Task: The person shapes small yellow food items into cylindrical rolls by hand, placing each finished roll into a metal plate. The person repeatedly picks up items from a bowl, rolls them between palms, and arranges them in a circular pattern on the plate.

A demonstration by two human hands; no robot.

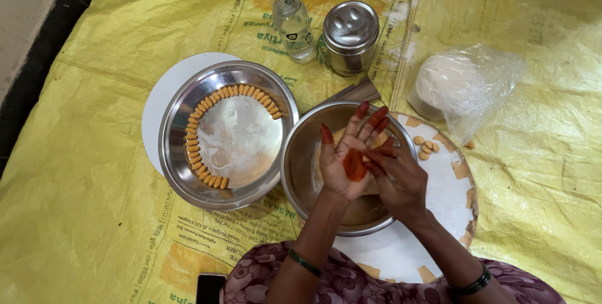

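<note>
The left hand (346,156) lay palm-up, fingers spread, above a steel bowl (302,160), while right hand (396,175) fingertips pressed dough against it.

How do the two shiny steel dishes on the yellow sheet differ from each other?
The steel plate is shallow and flat-bottomed; the steel bowl is deeper with rounded walls. The plate holds small orange pieces lined along its rim in an arc; the bowl's contents are largely hidden by the hands. The plate lies uncovered, while the left hand and right hand work over the bowl. Both are round and rest on white discs.
</note>
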